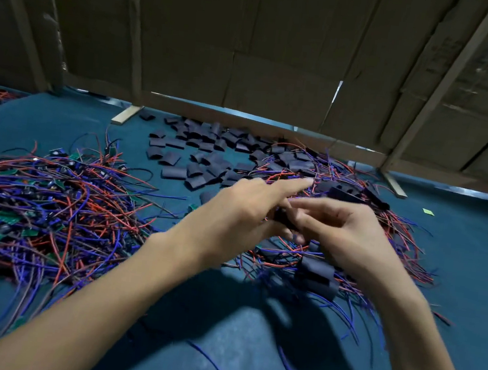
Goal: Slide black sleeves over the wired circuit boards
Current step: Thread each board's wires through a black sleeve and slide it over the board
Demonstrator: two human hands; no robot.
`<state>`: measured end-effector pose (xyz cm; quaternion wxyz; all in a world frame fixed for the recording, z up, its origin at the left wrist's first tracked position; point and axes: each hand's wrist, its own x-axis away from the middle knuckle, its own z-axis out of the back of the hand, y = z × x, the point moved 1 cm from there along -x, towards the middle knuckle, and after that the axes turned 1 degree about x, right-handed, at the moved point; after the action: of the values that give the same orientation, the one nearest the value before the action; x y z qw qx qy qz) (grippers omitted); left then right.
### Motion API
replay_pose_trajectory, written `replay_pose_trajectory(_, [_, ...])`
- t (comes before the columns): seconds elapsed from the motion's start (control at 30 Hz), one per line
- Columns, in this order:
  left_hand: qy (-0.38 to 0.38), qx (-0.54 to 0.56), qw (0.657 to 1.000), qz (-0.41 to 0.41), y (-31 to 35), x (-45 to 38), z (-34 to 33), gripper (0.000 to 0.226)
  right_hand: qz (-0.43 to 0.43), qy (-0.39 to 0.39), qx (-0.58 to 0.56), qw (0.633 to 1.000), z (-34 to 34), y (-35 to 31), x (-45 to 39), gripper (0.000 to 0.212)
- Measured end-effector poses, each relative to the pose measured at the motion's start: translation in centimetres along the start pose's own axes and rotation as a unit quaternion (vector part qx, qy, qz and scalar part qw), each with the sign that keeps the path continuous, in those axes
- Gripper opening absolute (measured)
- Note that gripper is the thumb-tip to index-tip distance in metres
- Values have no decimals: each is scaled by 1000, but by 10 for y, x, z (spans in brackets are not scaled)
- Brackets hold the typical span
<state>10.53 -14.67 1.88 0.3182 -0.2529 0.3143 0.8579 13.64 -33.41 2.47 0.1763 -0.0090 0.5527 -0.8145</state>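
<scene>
Stretching across the whole lower view, a teal cloth-covered table (59, 117) carries everything, with a wall of brown cardboard panels (254, 46) on pale wooden strips standing along its far edge. On the left lies a wide tangle of bare wired circuit boards (32, 203), green boards showing among red, blue and purple wires. A second tangle, the sleeved boards (345, 179), spreads on the right behind and under the hands; two of its black-covered pieces sit just below the right wrist. Between the two tangles, toward the far edge, is a scatter of loose black sleeves (197, 154), short flattened tubes lying singly and overlapping. Two bare forearms reach in from the bottom and meet near the middle. The left hand (243, 206) has its index finger stretched straight forward while the other fingers curl toward the right hand. The right hand (343, 225) curls its fingers and thumb inward. Pinched between both hands is one small black sleeve (283, 216), mostly hidden by fingers and blurred.
</scene>
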Motion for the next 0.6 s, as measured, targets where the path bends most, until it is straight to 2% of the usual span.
replay_pose_trajectory(0.13, [9, 3, 998, -57, 14, 18, -11, 62, 28, -35, -24, 999, 6, 9, 22, 10])
replay_pose_trajectory(0.23, [-6, -68, 995, -69, -4, 42, 6, 68, 68, 61, 38, 995, 22, 25, 34, 14])
replay_pose_trajectory(0.3, [-33, -210, 977, 9, -32, 62, 29, 72, 82, 148, 136, 976, 44, 40, 40, 18])
replay_pose_trajectory(0.33, [-80, -297, 948, 84, -47, 71, 41, 75, 88, 174, 206, 959, 56, 47, 42, 19])
replay_pose_trajectory(0.37, [-145, -371, 901, 171, -62, 78, 51, 74, 89, 191, 284, 935, 65, 55, 45, 20])
replay_pose_trajectory(0.43, [-257, -442, 805, 301, -80, 85, 69, 53, 82, 234, 402, 881, 68, 67, 49, 22])
replay_pose_trajectory(0.47, [-283, -450, 787, 313, -84, 86, 74, 40, 87, 266, 420, 863, 62, 69, 51, 22])
replay_pose_trajectory(0.53, [-297, -436, 795, 298, -87, 83, 78, 25, 125, 310, 406, 851, 36, 65, 54, 27])
replay_pose_trajectory(0.6, [-292, -404, 814, 299, -87, 78, 76, 23, 185, 296, 387, 853, 2, 55, 54, 27])
